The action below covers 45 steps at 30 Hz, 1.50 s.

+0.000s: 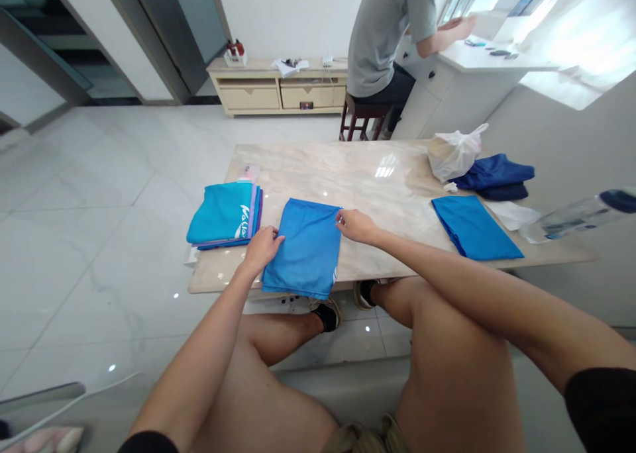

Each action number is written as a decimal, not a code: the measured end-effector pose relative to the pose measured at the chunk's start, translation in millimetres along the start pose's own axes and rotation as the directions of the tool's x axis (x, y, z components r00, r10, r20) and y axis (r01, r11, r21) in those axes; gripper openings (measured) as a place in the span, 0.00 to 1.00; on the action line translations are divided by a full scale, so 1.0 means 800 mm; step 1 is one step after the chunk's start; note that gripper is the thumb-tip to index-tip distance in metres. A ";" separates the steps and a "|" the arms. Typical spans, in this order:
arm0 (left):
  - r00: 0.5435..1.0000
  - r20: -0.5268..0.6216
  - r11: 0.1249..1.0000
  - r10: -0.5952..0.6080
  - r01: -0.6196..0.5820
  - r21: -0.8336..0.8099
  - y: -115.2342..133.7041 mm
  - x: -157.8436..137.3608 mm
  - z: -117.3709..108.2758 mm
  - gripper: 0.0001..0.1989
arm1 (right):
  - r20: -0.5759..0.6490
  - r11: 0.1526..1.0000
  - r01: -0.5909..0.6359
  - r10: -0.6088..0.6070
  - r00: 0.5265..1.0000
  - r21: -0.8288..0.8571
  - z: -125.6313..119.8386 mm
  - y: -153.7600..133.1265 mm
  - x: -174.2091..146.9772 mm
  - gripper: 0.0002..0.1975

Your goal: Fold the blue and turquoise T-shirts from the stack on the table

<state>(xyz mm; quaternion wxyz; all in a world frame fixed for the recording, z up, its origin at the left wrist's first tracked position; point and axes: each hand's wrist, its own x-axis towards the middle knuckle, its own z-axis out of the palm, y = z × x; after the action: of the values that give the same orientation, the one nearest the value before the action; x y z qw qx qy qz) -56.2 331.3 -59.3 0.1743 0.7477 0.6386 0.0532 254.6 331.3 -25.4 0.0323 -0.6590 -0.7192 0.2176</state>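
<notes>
A folded blue cloth lies in front of me on the table, its near end hanging slightly over the edge; a bit of white print shows at its lower right. My left hand has its curled fingers on the cloth's left edge. At the far right corner, my right hand pinches the fabric between thumb and fingers. Left of this cloth is a stack of folded cloths, turquoise with white lettering on top, purple and blue below. Another folded blue cloth lies to the right.
The marble-patterned table also bears a white plastic bag, dark blue fabric, a white tissue and a clear bottle at its right end. Beyond it, a person in grey sits on a stool near a low cabinet.
</notes>
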 end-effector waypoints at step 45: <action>0.961 -0.199 0.980 0.190 -0.172 0.103 0.037 0.070 0.018 0.25 | 0.009 0.991 0.034 -0.033 0.999 -0.126 -0.021 0.023 0.039 0.17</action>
<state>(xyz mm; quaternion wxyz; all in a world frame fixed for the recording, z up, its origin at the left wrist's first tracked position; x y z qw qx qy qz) -14.1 379.2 -71.1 0.0693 0.8000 0.5839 0.1197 273.3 366.6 -23.9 -0.0082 -0.6467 -0.7427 0.1735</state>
